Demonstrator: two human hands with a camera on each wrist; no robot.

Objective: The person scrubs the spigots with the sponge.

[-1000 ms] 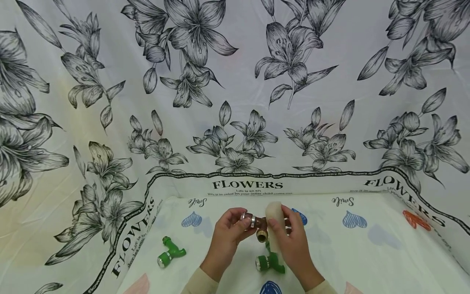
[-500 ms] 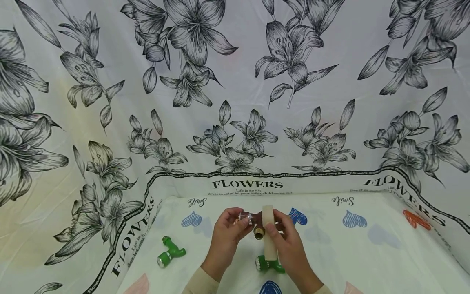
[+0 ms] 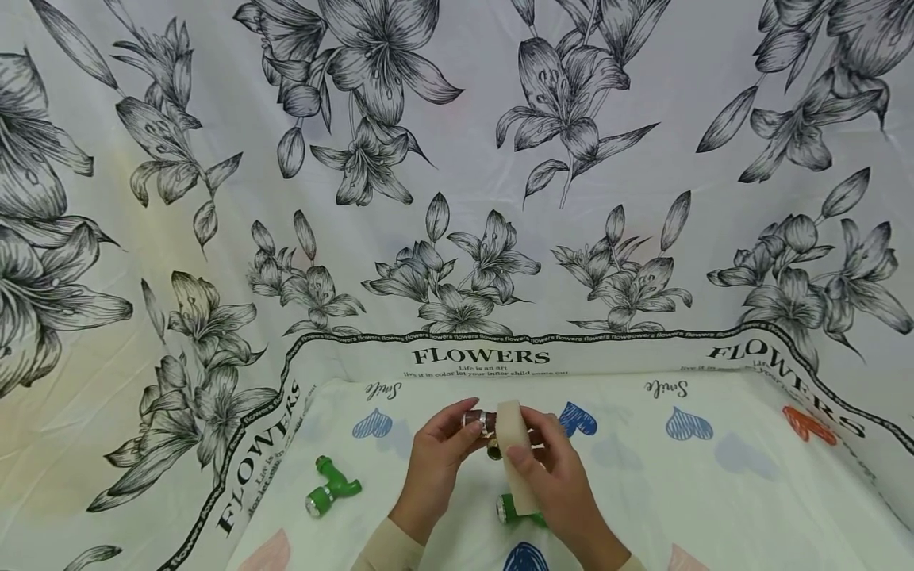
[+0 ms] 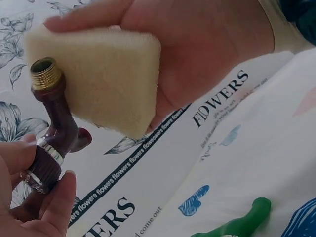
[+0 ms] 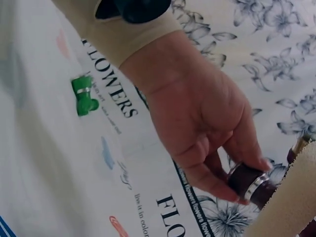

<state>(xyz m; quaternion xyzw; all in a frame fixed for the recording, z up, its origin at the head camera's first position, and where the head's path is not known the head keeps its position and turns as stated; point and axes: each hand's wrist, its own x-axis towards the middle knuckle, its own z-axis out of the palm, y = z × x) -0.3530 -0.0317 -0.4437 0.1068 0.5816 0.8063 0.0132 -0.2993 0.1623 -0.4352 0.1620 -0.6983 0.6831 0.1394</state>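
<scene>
Pinched by its ribbed knob between the thumb and fingers of my left hand is a dark red water tap with a threaded brass end. My right hand grips a thick cream sponge, which stands close against the tap. In the left wrist view the sponge lies just behind the tap's body; whether they touch there I cannot tell. From the head, the sponge hides much of the tap's right part. The right wrist view shows my left hand on the knob, with the sponge's edge at the lower right.
A green tap lies on the white cloth to the left. Another green tap lies below the hands, partly covered by the sponge. A flower-printed sheet rises behind the work area.
My right hand has shifted the sponge leftward across the tap, covering more of its body and brass end. The tap has moved slightly left, still in my left hand. The green taps stayed put.
</scene>
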